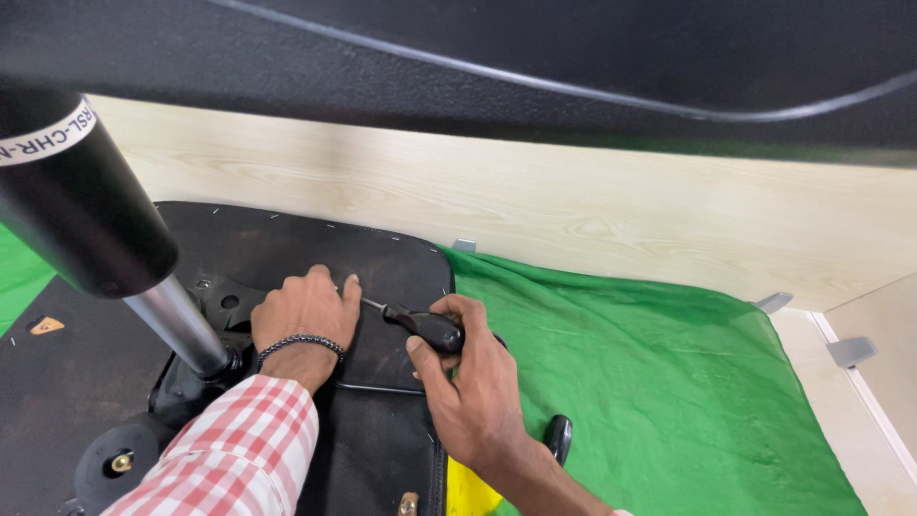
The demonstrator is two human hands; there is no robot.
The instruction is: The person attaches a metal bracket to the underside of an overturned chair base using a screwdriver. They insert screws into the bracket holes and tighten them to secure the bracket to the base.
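Observation:
An upturned office chair seat [287,239] lies with its black underside up. My right hand [468,382] grips the black handle of a screwdriver [420,323], whose thin shaft points left toward my left hand. My left hand [306,311], with a dark braided bracelet at the wrist and a red-and-white checked sleeve, rests flat on the seat underside, fingertips by the screwdriver's tip. The black and chrome gas-lift column [115,248] rises from the chair mechanism [205,368] just left of my left hand.
A green cloth [650,382] covers the surface to the right. A pale wood-grain panel [573,205] runs behind, with small metal brackets [848,350] at the right. A black knob [560,438] lies by my right forearm. A dark padded part hangs overhead.

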